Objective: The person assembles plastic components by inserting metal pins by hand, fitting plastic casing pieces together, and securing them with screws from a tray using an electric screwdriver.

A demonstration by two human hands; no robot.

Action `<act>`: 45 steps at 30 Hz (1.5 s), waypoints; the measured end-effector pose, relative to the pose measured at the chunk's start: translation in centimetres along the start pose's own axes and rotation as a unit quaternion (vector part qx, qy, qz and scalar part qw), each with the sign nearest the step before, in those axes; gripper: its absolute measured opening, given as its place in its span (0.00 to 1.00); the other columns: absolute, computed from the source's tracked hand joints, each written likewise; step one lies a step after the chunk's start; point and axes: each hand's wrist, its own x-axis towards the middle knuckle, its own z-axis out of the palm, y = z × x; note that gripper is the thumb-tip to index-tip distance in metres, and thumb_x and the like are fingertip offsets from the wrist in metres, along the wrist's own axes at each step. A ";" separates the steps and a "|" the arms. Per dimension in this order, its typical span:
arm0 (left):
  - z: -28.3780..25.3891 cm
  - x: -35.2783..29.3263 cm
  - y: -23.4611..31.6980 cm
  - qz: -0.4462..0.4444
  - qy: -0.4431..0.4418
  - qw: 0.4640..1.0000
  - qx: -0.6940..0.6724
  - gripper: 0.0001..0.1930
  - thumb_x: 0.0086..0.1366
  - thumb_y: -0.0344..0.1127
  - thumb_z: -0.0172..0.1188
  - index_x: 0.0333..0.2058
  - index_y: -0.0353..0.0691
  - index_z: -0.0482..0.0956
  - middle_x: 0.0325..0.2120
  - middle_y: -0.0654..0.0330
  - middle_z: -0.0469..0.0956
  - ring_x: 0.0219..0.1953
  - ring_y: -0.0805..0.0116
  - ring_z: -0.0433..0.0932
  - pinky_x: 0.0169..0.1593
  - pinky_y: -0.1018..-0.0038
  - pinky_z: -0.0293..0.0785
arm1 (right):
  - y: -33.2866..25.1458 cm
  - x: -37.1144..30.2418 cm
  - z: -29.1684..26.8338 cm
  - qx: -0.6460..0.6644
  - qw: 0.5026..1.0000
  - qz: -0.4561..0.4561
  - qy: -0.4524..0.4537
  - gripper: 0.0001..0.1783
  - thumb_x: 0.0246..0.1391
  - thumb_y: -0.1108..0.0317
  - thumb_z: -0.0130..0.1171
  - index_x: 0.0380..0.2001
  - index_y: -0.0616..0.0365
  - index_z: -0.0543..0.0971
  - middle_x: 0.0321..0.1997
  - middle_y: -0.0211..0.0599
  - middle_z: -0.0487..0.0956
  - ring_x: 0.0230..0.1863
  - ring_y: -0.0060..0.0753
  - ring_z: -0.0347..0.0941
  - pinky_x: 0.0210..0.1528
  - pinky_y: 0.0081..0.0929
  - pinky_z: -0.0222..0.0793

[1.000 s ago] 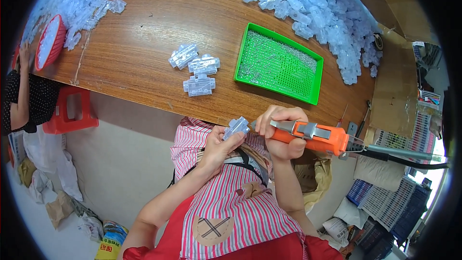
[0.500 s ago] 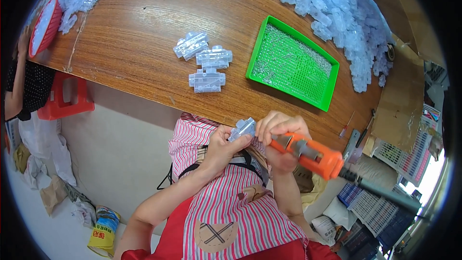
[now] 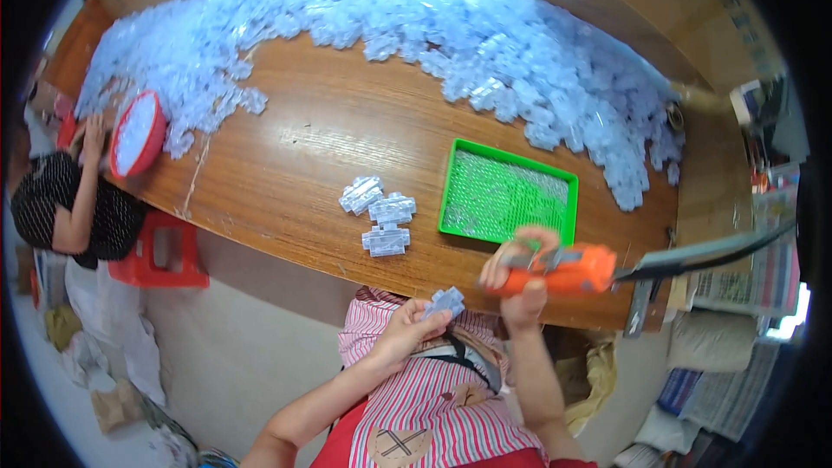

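Observation:
My left hand (image 3: pixel 404 331) pinches a clear plastic housing (image 3: pixel 446 302) above my lap, just off the table's front edge. In my right hand (image 3: pixel 523 288) is an orange power screwdriver (image 3: pixel 588 267) with a dark cable running off to the right. That hand, smeared by motion, hovers near the front corner of the green tray (image 3: pixel 445 186), apart from the held housing. Small silvery metal pieces (image 3: pixel 485 186), likely screws, lie spread in the tray. Left of it, three similar clear housings (image 3: pixel 386 241) rest close together on the table. The screwdriver's tip is hard to make out.
A broad heap of clear plastic parts (image 3: pixel 373 13) covers the table's far side and right end. At the left, a person (image 3: pixel 74 204) in dark clothing has a hand by a red basin (image 3: pixel 157 140) of parts. A red stool (image 3: pixel 173 269) stands below; cardboard (image 3: pixel 706 173) borders the right.
My right hand has drawn the screwdriver away from the held housing, out toward the tray. My left hand keeps its hold. The view has tilted up, showing more of the heap.

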 end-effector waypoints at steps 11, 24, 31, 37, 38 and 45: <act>3.2 1.6 7.8 -0.128 -0.267 0.941 -0.164 0.31 0.68 0.48 0.47 0.63 0.37 0.52 0.43 0.54 0.70 0.39 0.67 0.75 0.43 0.74 0.76 | -4.6 8.0 -7.3 -0.304 0.951 -0.011 0.048 0.28 0.54 0.57 0.61 0.54 0.57 0.66 0.36 0.31 0.73 0.37 0.26 0.68 0.41 0.28 0.64; 8.3 2.1 8.7 -0.134 -0.249 0.955 -0.094 0.23 0.69 0.49 0.45 0.57 0.43 0.61 0.42 0.54 0.74 0.36 0.68 0.76 0.39 0.75 0.78 | -6.2 -2.2 -5.4 -0.311 0.949 0.050 0.001 0.35 0.46 0.59 0.66 0.56 0.60 0.66 0.54 0.43 0.68 0.51 0.36 0.66 0.50 0.33 0.64; 11.7 2.1 8.8 -0.017 -0.199 0.978 0.056 0.21 0.68 0.46 0.49 0.55 0.42 0.62 0.45 0.59 0.72 0.42 0.71 0.75 0.39 0.78 0.77 | -7.0 -2.5 -5.6 -0.333 0.943 0.015 0.025 0.33 0.45 0.57 0.67 0.54 0.60 0.70 0.53 0.46 0.69 0.54 0.42 0.67 0.54 0.34 0.64; 12.6 1.8 8.7 0.235 -0.169 0.930 0.224 0.21 0.59 0.31 0.63 0.49 0.36 0.66 0.49 0.56 0.71 0.48 0.71 0.72 0.52 0.74 0.68 | -6.7 -3.5 -5.8 -0.137 0.975 0.126 0.124 0.27 0.49 0.67 0.65 0.52 0.64 0.71 0.52 0.46 0.73 0.52 0.36 0.71 0.52 0.27 0.66; 12.6 1.8 8.8 0.234 -0.175 0.928 0.233 0.22 0.57 0.27 0.64 0.49 0.36 0.66 0.51 0.54 0.70 0.50 0.69 0.72 0.54 0.73 0.68 | -6.6 -3.7 -6.0 -0.108 0.980 0.117 0.120 0.25 0.52 0.72 0.61 0.53 0.65 0.70 0.55 0.45 0.72 0.53 0.32 0.70 0.54 0.25 0.66; 13.7 1.5 8.4 0.251 -0.193 0.901 0.296 0.22 0.56 0.18 0.61 0.49 0.32 0.66 0.51 0.49 0.69 0.55 0.61 0.70 0.58 0.69 0.69 | -5.7 -4.7 -7.0 0.000 0.990 0.027 0.139 0.25 0.53 0.79 0.58 0.52 0.64 0.61 0.58 0.54 0.67 0.59 0.40 0.66 0.60 0.34 0.61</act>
